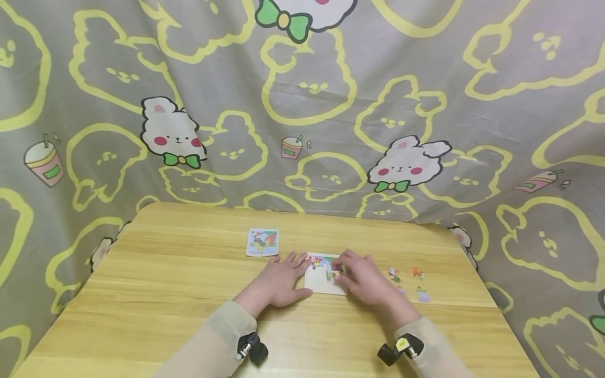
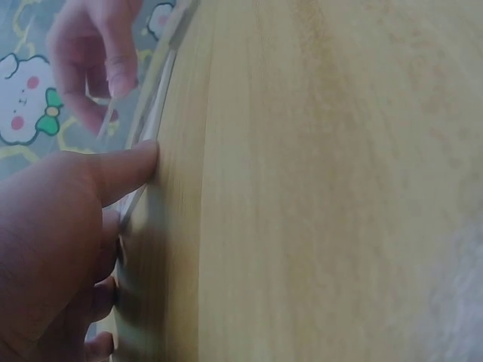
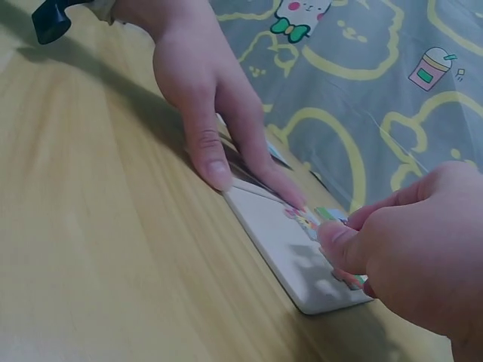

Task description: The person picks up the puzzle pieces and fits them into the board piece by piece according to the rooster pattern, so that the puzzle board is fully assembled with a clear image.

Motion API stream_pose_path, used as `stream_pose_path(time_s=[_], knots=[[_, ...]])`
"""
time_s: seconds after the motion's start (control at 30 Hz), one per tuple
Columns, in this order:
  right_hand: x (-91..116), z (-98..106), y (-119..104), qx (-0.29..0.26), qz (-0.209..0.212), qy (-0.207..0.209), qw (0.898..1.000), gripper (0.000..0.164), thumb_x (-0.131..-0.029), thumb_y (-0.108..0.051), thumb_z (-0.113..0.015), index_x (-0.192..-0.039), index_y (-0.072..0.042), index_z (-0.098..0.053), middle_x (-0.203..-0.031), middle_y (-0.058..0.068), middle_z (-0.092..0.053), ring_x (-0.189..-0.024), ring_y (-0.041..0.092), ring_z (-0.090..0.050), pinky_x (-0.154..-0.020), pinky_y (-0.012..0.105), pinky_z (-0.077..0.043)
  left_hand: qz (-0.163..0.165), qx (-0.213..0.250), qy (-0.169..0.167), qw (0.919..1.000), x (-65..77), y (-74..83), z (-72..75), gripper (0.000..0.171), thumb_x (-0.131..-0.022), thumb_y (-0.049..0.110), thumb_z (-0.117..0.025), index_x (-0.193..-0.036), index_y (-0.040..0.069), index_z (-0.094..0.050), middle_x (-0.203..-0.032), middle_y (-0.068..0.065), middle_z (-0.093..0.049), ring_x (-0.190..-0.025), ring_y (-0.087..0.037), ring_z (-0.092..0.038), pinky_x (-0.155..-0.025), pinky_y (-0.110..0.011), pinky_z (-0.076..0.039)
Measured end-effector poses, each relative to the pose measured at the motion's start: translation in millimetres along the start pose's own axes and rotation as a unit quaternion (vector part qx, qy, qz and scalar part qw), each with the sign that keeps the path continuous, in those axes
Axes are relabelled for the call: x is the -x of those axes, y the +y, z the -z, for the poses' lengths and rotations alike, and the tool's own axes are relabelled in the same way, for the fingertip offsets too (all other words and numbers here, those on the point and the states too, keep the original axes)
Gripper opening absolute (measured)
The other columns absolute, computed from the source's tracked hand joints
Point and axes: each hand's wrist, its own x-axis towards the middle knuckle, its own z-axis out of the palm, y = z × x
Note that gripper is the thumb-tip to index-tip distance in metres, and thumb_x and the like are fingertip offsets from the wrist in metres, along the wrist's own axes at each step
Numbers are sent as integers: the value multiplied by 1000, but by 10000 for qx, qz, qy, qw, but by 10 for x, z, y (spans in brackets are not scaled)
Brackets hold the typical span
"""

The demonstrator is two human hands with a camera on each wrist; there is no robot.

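A white puzzle tray (image 1: 319,282) lies on the wooden table, with colourful jigsaw pieces (image 1: 316,261) fitted along its far side. The near part shows bare white. My left hand (image 1: 279,282) rests flat with fingers spread, thumb and fingertips at the tray's left edge. Over the right part of the tray, my right hand (image 1: 365,278) pinches a thin puzzle piece (image 2: 108,124) between thumb and fingers. Those fingers mostly hide the picture on the piece. In the right wrist view, the right thumb (image 3: 339,240) is close over the fitted pieces.
Right of the tray lie several loose puzzle pieces (image 1: 422,294), some partly behind my right wrist. A square picture card (image 1: 262,242) lies beyond my left hand. A patterned curtain (image 1: 326,105) hangs around the table's (image 1: 189,273) far edge and sides.
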Motion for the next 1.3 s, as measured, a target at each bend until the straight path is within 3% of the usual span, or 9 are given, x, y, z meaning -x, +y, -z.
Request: stream_pose_path(time_s=[0.43,0.7,0.93,1.3], knots=[[-149,-211,-100,196,327,53,9993,33,-100,-27,-76,-130,-13,-74,-115,-6,-64,-81,5,-52,-83,38,-35,13,-58,42,10000,3,4,-12,83,-103,66,-52,-167,17,-35,-174,0,-25,-159,-30,-24,-122,-62,-24],[-230,-328,-133,361,458,223,9980,34,-100,-28,-76,-131,-13,-75,-116,-3,-66,-93,10,-60,-86,42,-33,21,-102,48,9999,2,-4,-15,83,-103,66,-51,-168,17,-34,-174,1,-24,-159,-29,-24,-122,-61,-25],[-257,-349,-172,431,457,261,9977,36,-100,-28,-76,-133,-12,-75,-117,-2,-65,-107,16,-64,-88,44,-33,-2,-223,38,9997,3,-7,-16,83,-104,67,-48,-168,17,-33,-174,1,-23,-159,-29,-24,-122,-61,-25],[-269,-367,-173,544,414,231,9974,37,-100,-30,-76,-132,-10,-76,-117,-2,-64,-107,17,-62,-86,44,-32,-255,-306,199,9990,31,-14,-32,79,-106,62,-50,-167,15,-36,-173,1,-27,-157,-33,-28,-121,-64,-27]])
